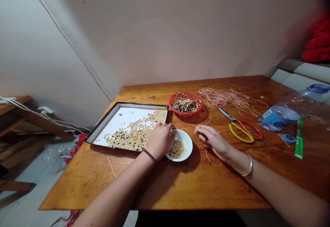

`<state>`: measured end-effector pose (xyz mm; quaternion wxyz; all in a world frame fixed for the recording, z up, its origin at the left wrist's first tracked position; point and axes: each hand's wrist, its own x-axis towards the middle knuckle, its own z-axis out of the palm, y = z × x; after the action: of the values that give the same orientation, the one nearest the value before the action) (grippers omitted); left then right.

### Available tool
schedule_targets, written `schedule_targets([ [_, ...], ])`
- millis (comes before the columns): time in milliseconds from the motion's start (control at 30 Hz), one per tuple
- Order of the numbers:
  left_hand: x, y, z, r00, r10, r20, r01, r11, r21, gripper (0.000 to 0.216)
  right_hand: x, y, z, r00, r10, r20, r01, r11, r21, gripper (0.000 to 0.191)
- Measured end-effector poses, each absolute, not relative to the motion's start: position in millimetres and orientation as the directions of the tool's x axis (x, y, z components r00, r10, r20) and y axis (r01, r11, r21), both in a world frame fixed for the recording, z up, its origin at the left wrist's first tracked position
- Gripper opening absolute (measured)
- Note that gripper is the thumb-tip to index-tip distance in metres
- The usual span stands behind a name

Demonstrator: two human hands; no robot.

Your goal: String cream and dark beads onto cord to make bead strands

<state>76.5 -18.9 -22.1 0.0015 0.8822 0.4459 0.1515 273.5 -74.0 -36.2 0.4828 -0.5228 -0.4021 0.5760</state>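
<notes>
My left hand (161, 139) reaches over the right edge of a shallow tray (108, 113) and the left rim of a white bowl (190, 144). Its fingers are bent downward and look closed; the fingertips are hidden. Many cream beads (139, 131), with dark ones among them, lie in the tray, and more beads (177, 148) fill the bottom of the bowl. To the right of the bowl, my right hand (212, 139) is closed in a pinch on a thin cord (190, 125). A loop of cord hangs below that hand.
Behind the bowl stands a red basket (171, 106) of strung beads. Pink cord (224, 96) lies tangled beside it. Scissors (239, 129), a plastic bottle (281, 117), a blue cap (288, 138) and a green packet (299, 139) are on the right of the wooden table (206, 189).
</notes>
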Motion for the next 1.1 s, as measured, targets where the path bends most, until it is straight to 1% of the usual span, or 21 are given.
schedule_targets([
  [133,75,-21,-23,0.499,0.824,0.266,0.835,-0.540,0.108,0.016,274,-72,-38,0.003,0.982,-0.188,-0.119,-0.186,-0.975,0.030],
  [233,75,-23,-21,0.480,0.839,0.256,0.857,-0.511,0.069,0.014,275,-72,-37,0.005,0.980,-0.197,-0.123,-0.195,-0.973,0.030],
  [333,77,-26,-15,0.482,0.824,0.298,0.857,-0.515,0.038,0.014,274,-74,-34,0.009,0.975,-0.221,-0.158,-0.216,-0.964,0.027],
  [400,78,-29,-10,0.533,0.780,0.327,0.811,-0.582,0.065,0.020,274,-75,-32,0.005,0.971,-0.241,-0.190,-0.236,-0.953,0.025],
  [433,79,-30,-8,0.587,0.747,0.313,0.765,-0.638,0.088,0.023,274,-75,-32,0.002,0.968,-0.251,-0.205,-0.245,-0.947,0.024],
  [533,80,-33,-5,0.768,0.616,0.176,0.600,-0.788,0.139,0.030,274,-74,-31,0.001,0.964,-0.265,-0.229,-0.258,-0.938,0.024],
  [633,79,-33,-7,0.824,0.559,0.091,0.546,-0.827,0.133,0.033,274,-74,-31,-0.003,0.967,-0.256,-0.226,-0.250,-0.941,0.025],
  [867,80,-36,-8,0.781,0.623,0.033,0.616,-0.779,0.117,0.033,274,-73,-35,-0.022,0.969,-0.248,-0.202,-0.247,-0.948,0.027],
  [1000,82,-37,-9,0.750,0.661,-0.009,0.655,-0.741,0.148,0.024,274,-73,-36,-0.040,0.969,-0.243,-0.183,-0.246,-0.952,0.028],
  [1100,83,-36,-10,0.731,0.683,-0.015,0.677,-0.722,0.143,0.023,274,-73,-36,-0.037,0.975,-0.220,-0.158,-0.223,-0.962,0.028],
])
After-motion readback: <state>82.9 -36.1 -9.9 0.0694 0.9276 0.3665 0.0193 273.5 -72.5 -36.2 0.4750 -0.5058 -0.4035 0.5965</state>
